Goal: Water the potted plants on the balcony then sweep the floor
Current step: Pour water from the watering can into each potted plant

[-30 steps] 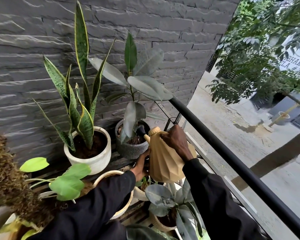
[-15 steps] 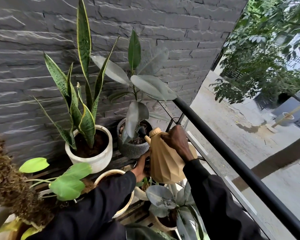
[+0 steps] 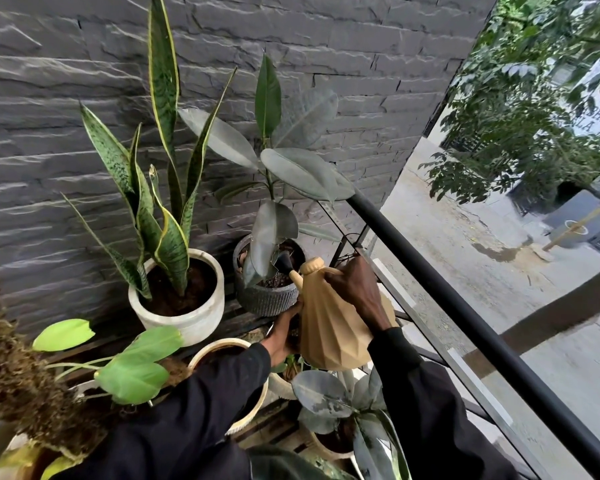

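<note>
Slate-grey stone wall (image 3: 222,46) fills the far side, and a black railing (image 3: 465,306) runs down the right. Against the wall stand a tall snake plant (image 3: 163,202) in a white pot (image 3: 187,317) and, to its right, a rubber plant (image 3: 291,168) in a grey ribbed pot (image 3: 267,299). The tan watering can (image 3: 333,334) hangs just near of that grey pot. It is tipped toward the pot, with its black rose (image 3: 284,263) over the soil, under a drooping leaf (image 3: 271,233). The right grip (image 3: 357,289) is clamped over the can's top. The left grip (image 3: 284,336) presses against its lower left side, fingers partly hidden, so I cannot tell whether they curl. No stream shows.

The step looks like watering the rubber plant. To do it well, hold the rose low over bare soil, clear of the leaf, and tilt slowly so nothing runs over the rim, with the lower grip taking the weight.

Counted: one can, two grips, and five pots I can make out, some half hidden. No broom is in view.
</note>
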